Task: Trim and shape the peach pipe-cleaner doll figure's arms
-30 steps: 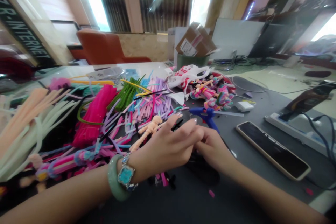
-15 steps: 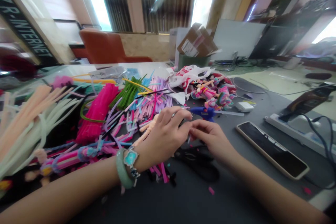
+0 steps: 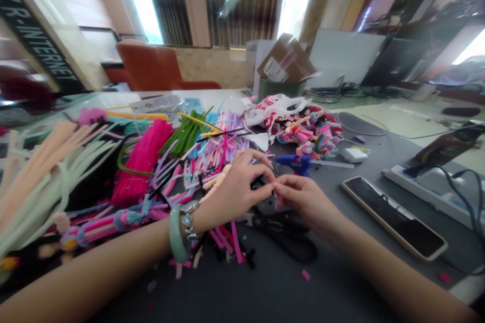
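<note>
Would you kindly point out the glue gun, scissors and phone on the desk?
Hot glue gun (image 3: 299,162), head view, on its blue body.
Scissors (image 3: 282,229), head view, on a black handle.
Phone (image 3: 394,217), head view, on its dark screen.

Daylight pours through tall windows (image 3: 140,0) hung with pleated brown curtains (image 3: 242,5), above a low beige stone-faced wall (image 3: 212,68). A rust-orange upholstered armchair (image 3: 146,68) stands before the wall. To the right, a flat white board (image 3: 346,55) stands beside a dark screen (image 3: 394,60), over a pale green floor (image 3: 397,118).
</note>
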`<state>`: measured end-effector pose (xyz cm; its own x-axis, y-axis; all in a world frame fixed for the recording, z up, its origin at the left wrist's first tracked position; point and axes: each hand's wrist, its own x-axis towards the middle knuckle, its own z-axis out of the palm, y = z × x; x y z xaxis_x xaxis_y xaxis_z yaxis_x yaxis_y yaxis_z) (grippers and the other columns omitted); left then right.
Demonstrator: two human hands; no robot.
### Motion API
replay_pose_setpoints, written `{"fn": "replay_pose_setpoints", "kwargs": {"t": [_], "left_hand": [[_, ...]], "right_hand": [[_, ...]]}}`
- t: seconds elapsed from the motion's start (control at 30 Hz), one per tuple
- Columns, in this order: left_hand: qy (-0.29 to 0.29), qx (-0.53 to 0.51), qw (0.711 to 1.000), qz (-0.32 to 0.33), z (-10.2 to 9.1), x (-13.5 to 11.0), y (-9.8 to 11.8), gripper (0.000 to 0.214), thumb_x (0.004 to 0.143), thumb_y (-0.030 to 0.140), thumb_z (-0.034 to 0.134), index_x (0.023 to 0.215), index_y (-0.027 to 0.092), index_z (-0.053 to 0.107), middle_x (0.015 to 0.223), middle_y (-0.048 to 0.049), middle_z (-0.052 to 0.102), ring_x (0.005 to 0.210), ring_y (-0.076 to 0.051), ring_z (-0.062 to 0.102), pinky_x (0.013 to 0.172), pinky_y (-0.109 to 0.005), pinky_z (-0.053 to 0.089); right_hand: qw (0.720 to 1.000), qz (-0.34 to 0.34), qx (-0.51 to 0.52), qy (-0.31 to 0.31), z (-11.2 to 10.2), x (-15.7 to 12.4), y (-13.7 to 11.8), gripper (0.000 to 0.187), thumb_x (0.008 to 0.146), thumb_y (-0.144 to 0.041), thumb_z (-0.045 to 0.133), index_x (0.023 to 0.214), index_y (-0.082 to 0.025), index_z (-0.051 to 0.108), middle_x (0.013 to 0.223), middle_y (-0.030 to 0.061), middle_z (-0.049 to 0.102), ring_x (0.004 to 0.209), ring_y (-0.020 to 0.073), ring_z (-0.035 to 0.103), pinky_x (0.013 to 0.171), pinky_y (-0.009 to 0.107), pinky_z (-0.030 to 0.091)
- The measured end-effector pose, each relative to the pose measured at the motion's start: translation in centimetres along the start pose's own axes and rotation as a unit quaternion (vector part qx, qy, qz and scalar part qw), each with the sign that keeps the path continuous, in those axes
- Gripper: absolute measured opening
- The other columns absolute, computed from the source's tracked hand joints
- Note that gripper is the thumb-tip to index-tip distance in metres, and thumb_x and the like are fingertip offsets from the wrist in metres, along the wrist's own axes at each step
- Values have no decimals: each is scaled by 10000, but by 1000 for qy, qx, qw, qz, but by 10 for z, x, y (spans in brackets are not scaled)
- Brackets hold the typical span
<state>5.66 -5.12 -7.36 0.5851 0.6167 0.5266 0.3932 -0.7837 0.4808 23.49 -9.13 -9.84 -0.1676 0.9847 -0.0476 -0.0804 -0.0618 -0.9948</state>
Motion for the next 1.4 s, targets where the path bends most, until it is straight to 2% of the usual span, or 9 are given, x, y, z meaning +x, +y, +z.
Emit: {"fn": "replay_pose_setpoints", "kwargs": {"t": [0.17,0.37,0.53,0.67,0.8,0.97,1.07,1.23,1.4], "left_hand": [[36,129,987,86,2,-2,4,84,837,228,556,792,182,610,1068,-35,531,1086,-217,425,962,-390,344],[58,318,926,195,7,-8,6,110,848,160,512,904,142,605,1134,-64,567,1137,-275,417,968,-479,321],[73,368,898,231,10,-11,5,156,864,133,485,942,156,619,1138,-54,576,1143,-250,418,979,-482,310],[53,393,882,253,7,-13,8,161,874,122,468,902,155,623,1128,-49,578,1150,-242,412,984,-482,306],[56,356,889,283,3,-12,8,153,851,94,497,930,152,614,1078,-55,591,1113,-225,436,1008,-476,304],[122,148,969,156,2,-6,9,63,810,169,571,835,195,622,992,-55,561,1052,-212,465,954,-399,388],[94,42,992,70,3,-2,10,62,818,218,571,794,211,629,996,-45,529,1024,-198,479,938,-391,395],[34,-116,992,-34,8,-3,4,52,812,248,590,810,203,617,1040,-44,513,1054,-183,506,975,-387,392],[0,-139,987,-74,8,-2,1,65,807,246,592,767,205,620,1106,-42,528,1113,-205,490,1001,-426,366]], "right_hand": [[999,-1,-36,11,1,-1,-2,226,746,-378,682,738,-156,640,591,-24,563,555,92,500,564,224,389],[994,-21,-105,38,1,-4,-6,205,758,-348,669,699,-158,619,575,-39,557,549,84,482,535,211,352],[983,-45,-164,65,4,-7,-10,178,750,-309,666,685,-148,627,564,-35,553,535,89,458,513,222,330],[973,-63,-207,82,7,-11,-12,154,746,-284,653,681,-146,634,578,-22,574,536,97,475,521,229,345],[990,-16,-126,61,6,-13,-13,204,753,-318,656,636,-161,602,513,-34,540,489,91,453,479,224,324],[999,-19,-14,39,5,-14,-17,168,744,-314,700,690,-165,647,562,-30,555,517,83,474,505,214,350],[999,-1,28,22,5,-13,-18,166,739,-312,710,712,-153,670,588,-24,554,516,75,473,510,210,366],[995,53,85,1,5,-12,-16,192,743,-320,706,691,-142,654,589,-23,547,506,60,471,502,195,356],[996,53,62,-17,5,-12,-16,211,767,-336,678,677,-147,645,621,-15,579,515,66,491,520,206,369]]}}
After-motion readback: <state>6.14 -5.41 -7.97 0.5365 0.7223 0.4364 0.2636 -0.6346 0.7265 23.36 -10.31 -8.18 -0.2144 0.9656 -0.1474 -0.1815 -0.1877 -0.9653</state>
